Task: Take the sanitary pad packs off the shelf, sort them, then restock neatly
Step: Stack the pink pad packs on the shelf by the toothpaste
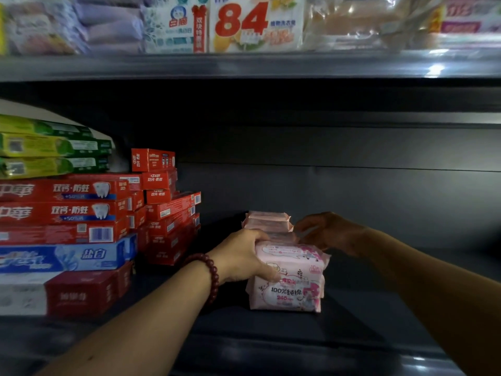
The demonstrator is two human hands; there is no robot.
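Gripping a row of pink pad packs on a dark shelf

A wide dark shelf (379, 329) is seen, with stacked toothpaste boxes (67, 213) at its left end and soap and detergent packs (244, 25) on the tier above. A short row of pink sanitary pad packs (290, 283) is stood on edge near the middle of the shelf, just right of the toothpaste and apart from it, and runs from front to back. The front packs are clasped by the left hand (241, 256), with the fingers curled over the top edge and the thumb laid on the printed face. The right hand (325, 234) is held against the far right side of the rear packs (267, 221); whether anything is pinched there cannot be told in the dim light. A red bead bracelet (212, 278) is worn on the left wrist.

The packs are judged to be light, soft and squashy, in slick film that could slide. They are best squeezed together from both ends of the row and lifted as one block, so that none is dropped from the middle
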